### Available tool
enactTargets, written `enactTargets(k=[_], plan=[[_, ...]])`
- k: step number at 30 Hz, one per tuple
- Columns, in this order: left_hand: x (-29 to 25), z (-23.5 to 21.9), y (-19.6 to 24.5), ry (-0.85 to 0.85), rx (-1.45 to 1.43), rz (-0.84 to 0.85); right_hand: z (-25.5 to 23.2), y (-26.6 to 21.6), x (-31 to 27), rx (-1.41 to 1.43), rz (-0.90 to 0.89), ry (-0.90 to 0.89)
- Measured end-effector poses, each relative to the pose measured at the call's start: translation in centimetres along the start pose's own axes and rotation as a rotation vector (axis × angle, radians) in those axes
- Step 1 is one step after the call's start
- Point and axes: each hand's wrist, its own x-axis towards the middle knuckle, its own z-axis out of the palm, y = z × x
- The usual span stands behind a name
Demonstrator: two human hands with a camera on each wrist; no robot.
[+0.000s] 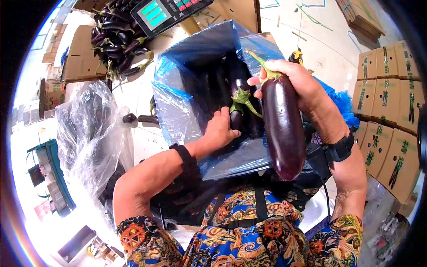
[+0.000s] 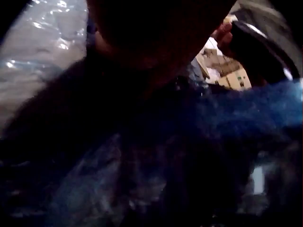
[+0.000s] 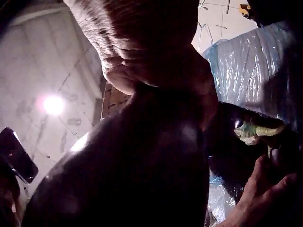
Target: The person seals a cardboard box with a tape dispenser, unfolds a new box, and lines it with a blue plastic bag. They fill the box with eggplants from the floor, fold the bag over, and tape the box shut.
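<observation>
My right hand (image 1: 296, 82) grips a large, glossy dark purple eggplant (image 1: 284, 129) by its green stem end, its body hanging down over the near right side of a box lined with blue plastic (image 1: 173, 89). Inside that liner lie several more eggplants, one with a green cap and curved stem (image 1: 242, 97). My left hand (image 1: 218, 131) reaches into the box, fingers loosely extended, and touches a dark eggplant (image 1: 236, 119) there. In the right wrist view the held eggplant (image 3: 128, 170) fills the middle, with the left hand (image 3: 262, 194) at lower right. The left wrist view is mostly dark.
A digital scale display (image 1: 158, 15) stands behind the box. A heap of eggplants (image 1: 120, 40) lies at the back left, near clear plastic wrapping (image 1: 95, 129). Cardboard boxes (image 1: 387, 102) are stacked at right. A loose eggplant (image 1: 148, 119) lies on the floor left of the liner.
</observation>
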Motion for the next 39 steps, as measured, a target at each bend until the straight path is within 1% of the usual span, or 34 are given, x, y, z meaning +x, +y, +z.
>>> enactTargets(k=[2,3,6,7,8,10,11,13,16,17,20,21,25,26,28,29,30,32,35,38,39], plan=[[1.0,-1.5,-0.9,-0.103,-0.218,-0.048,-0.8,0.6,0.4,-0.021,0.002,-0.039],[1.4,-1.6,-1.9,-0.099,-0.372,-0.052,-0.7,0.6,0.3,-0.042,0.018,-0.031],[1.8,-0.6,-3.1,-0.100,-0.349,-0.044,-0.3,0.3,0.0,-0.085,0.046,-0.025],[1.3,-0.7,-1.8,-0.065,-0.246,0.001,-0.5,0.4,0.2,-0.082,0.042,-0.031],[0.9,-0.9,-0.6,-0.110,-0.192,0.001,-0.6,0.6,0.3,-0.079,0.038,-0.035],[0.7,0.7,-0.3,0.019,-0.026,0.059,-0.8,0.9,0.7,-0.097,0.027,-0.039],[1.0,0.8,-0.6,-0.034,-0.093,-0.004,-0.9,1.0,0.9,-0.104,0.022,-0.041],[1.4,-0.5,-0.2,-0.143,-0.222,-0.134,-0.8,1.0,0.6,-0.141,0.014,-0.032],[1.7,-1.6,-1.9,-0.331,-0.798,0.085,-1.0,1.1,0.7,-0.213,0.012,-0.048],[2.4,-1.5,-2.8,-0.352,-0.727,0.105,-1.1,1.1,0.7,-0.244,0.012,-0.058],[2.0,-1.1,-1.3,-0.245,-0.335,-0.027,-0.5,1.2,0.9,-0.241,0.023,-0.037],[1.8,-0.8,-0.9,-0.213,-0.285,0.008,-0.4,1.2,1.1,-0.252,0.025,-0.050],[2.8,-0.5,-0.3,-0.256,-0.174,-0.020,-0.8,1.7,1.2,-0.279,0.046,-0.092],[2.7,-0.4,-0.3,-0.205,-0.120,0.000,-0.7,1.5,1.3,-0.291,0.050,-0.110],[1.8,0.1,-0.1,-0.117,-0.013,0.046,-0.5,1.6,1.3,-0.273,0.041,-0.061],[1.1,0.7,0.0,-0.029,0.024,0.067,-0.5,1.6,1.2,-0.268,0.038,-0.035],[1.1,0.8,0.1,-0.022,0.027,0.061,-0.6,1.5,1.3,-0.273,0.034,-0.040],[1.1,1.0,0.1,-0.017,0.036,0.048,-0.8,1.7,1.4,-0.275,0.028,-0.048],[2.0,-0.4,1.2,-0.158,0.068,-0.084,-0.8,1.9,1.5,-0.334,0.048,-0.068],[2.3,-1.3,1.5,-0.218,0.087,-0.069,-0.5,1.9,1.6,-0.320,0.032,-0.044],[2.2,-1.5,1.6,-0.220,0.087,-0.088,-0.7,2.0,1.8,-0.306,0.019,-0.049]])
